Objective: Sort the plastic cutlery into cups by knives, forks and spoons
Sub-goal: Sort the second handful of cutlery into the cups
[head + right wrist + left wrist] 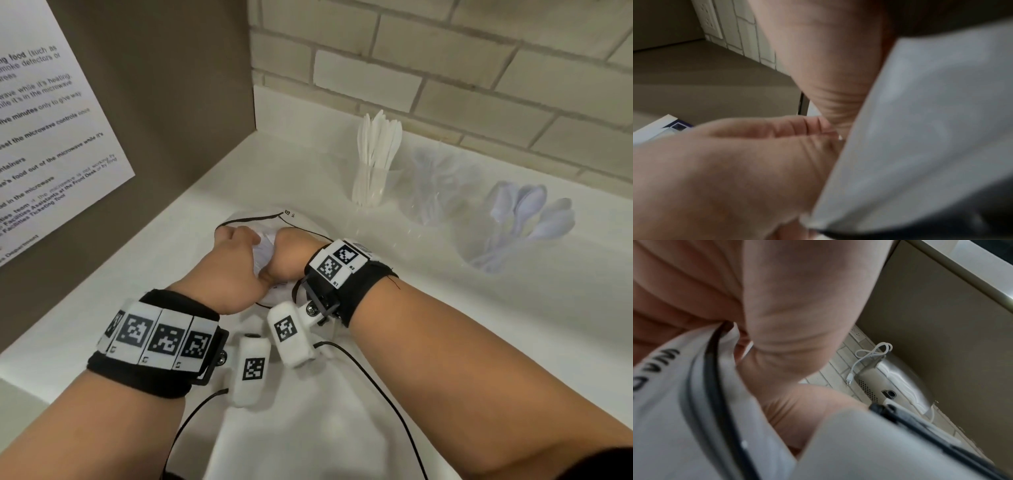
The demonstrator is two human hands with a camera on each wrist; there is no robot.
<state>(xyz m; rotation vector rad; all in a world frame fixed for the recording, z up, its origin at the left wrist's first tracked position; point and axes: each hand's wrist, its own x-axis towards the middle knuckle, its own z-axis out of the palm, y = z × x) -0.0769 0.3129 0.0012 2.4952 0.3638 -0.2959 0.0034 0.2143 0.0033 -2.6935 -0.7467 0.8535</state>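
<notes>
Gripping a white plastic bag (274, 219) with black edging, the left hand (229, 263) and right hand (286, 255) meet at the front of the white counter (342, 428), fingers curled into its crumpled mouth; whether cutlery remains inside cannot be told. Beyond, three clear cups stand in a row by the brick wall (445, 68): knives (375, 150), then forks (430, 185), then spoons (529, 219). Sorting looks nearly or fully done.
</notes>
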